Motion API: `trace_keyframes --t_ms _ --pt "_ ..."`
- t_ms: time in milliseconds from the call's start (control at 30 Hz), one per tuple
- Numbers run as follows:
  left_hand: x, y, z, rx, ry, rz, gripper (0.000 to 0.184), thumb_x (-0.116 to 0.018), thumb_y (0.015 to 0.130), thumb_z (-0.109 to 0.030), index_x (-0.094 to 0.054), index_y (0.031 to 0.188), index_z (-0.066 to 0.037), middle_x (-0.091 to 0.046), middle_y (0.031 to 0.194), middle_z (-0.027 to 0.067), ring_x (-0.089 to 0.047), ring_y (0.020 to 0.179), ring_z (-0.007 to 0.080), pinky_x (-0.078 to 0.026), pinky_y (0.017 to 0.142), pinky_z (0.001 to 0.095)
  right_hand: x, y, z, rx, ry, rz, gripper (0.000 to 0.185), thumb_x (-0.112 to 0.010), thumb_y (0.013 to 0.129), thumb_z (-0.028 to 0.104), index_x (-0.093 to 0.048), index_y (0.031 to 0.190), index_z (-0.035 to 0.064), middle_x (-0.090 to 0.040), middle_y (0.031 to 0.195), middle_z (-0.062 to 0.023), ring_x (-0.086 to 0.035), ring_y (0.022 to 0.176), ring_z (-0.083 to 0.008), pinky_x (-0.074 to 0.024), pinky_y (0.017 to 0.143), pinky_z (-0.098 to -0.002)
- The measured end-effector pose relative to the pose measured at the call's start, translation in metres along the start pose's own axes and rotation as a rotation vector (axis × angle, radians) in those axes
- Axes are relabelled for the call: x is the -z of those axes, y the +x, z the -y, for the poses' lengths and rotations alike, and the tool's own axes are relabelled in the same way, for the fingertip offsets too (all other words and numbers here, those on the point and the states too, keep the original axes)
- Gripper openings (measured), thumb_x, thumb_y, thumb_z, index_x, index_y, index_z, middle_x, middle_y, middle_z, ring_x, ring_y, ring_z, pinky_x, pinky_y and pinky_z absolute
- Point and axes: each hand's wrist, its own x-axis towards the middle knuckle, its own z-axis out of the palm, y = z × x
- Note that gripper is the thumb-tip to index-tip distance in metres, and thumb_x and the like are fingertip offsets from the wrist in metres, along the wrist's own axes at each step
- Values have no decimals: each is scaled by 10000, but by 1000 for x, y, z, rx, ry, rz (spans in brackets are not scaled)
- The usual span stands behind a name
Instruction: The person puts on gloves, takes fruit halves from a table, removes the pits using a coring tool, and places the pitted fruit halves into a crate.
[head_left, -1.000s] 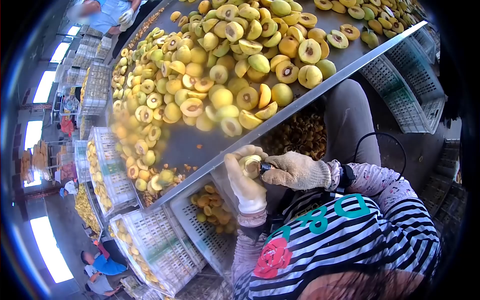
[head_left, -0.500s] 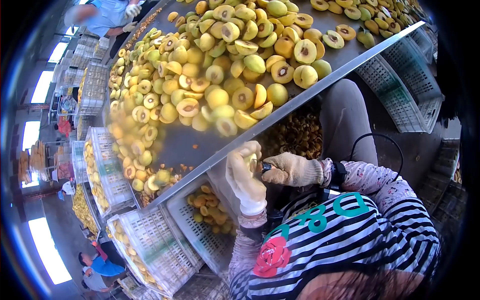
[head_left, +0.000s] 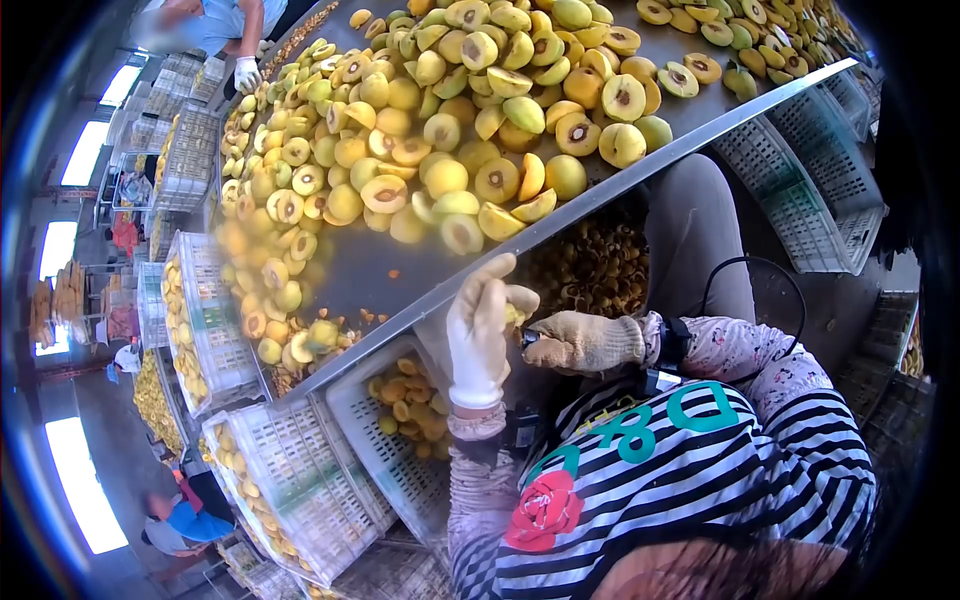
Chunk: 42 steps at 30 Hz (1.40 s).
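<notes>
My left hand [head_left: 482, 335], in a pale glove, is raised at the table's near edge. Its index finger points up, and a small piece of yellow fruit [head_left: 516, 315] shows between thumb and fingers, mostly hidden. Close to its right, my right hand [head_left: 588, 342], in a knitted glove, is closed around a small tool with a dark end [head_left: 530, 339]; its working part cannot be made out. Beyond both hands, a heap of halved yellow peach-like fruit [head_left: 385, 193] covers much of the metal table [head_left: 385, 262], several with brown centres.
A metal rim [head_left: 600, 190] runs diagonally before me. Below it lies a pile of brown pits or scraps [head_left: 590, 265]. A crate with fruit [head_left: 345, 400] is at my left, beside another full crate [head_left: 300, 490]. Empty-looking crates [head_left: 790, 190] stand right. A gloved co-worker [head_left: 225, 30] is across the table.
My left hand has lifted its index finger and opened its grip somewhat, shifting slightly left. My right hand stays nearly in place with the tool. The co-worker's gloved hand has moved lower.
</notes>
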Motion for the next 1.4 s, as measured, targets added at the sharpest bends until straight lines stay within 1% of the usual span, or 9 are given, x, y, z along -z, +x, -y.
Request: trace_keyframes --t_ms 233,400,633,767,867,1000,1133,1267,1400 --pt "-17 -6 14 -139 -223 -148 347 -458 1039 -182 -611 1294 -4 -718 935 164 -686 843 231 -563 799 341 -5 -8 2 -223 610 164 437 -513 1041 483 -522 830 100 -410 553 32 -370 389 -104 -315 365 -241" --pt "-5 2 20 -187 -237 23 351 -491 1035 -190 -609 1305 2 -715 856 141 -678 784 236 -559 762 346 -10 -5 4 -140 316 23 443 -474 1054 483 -526 838 100 -449 528 12 -413 390 -85 -334 360 -247" --pt "-13 23 36 -230 -769 401 365 -520 992 -126 -623 1300 40 -702 792 152 -674 725 289 -553 669 433 0 -4 -31 -11 1149 646 392 -483 1062 471 -512 887 122 -429 573 55 -372 428 -67 -348 399 -225" --pt "-19 25 31 -174 -857 363 360 -519 994 -123 -621 1293 50 -702 803 159 -673 727 299 -552 689 444 8 -12 -11 -38 972 527 356 -540 1047 432 -522 893 111 -450 620 55 -362 427 -66 -332 401 -211" --pt "-20 11 12 -125 -344 94 360 -505 989 -123 -613 1275 69 -688 767 155 -660 679 278 -537 669 421 6 -9 -5 -87 580 260 438 -490 1047 509 -533 903 98 -448 582 45 -400 427 -64 -320 386 -213" --pt "-31 18 24 25 -1052 679 431 -512 1013 -177 -530 1372 62 -621 737 92 -581 629 245 -473 617 402 7 -8 -13 -28 837 716 459 -475 1053 517 -547 922 83 -459 594 32 -417 441 -72 -342 382 -215" --pt "-20 6 18 77 -1020 92 343 -436 1072 -185 -549 1356 -30 -575 817 63 -553 796 233 -467 773 396 14 -5 -24 135 1072 955 521 -460 1038 561 -535 893 66 -454 537 31 -431 400 -58 -383 352 -210" --pt "26 -27 10 -5 -777 -13 368 -405 1079 -261 -585 1349 -89 -679 975 83 -636 939 264 -536 920 464 6 -20 -17 -67 850 256 517 -431 1039 592 -524 860 117 -428 549 49 -411 400 -71 -397 377 -241" --pt "38 -62 -8 -138 -457 -242 360 -377 1089 -253 -560 1340 -71 -683 1008 102 -652 940 251 -545 918 432 -2 -11 -21 -32 678 15 299 -508 1061 377 -492 921 114 -459 605 29 -404 403 -90 -337 379 -248"
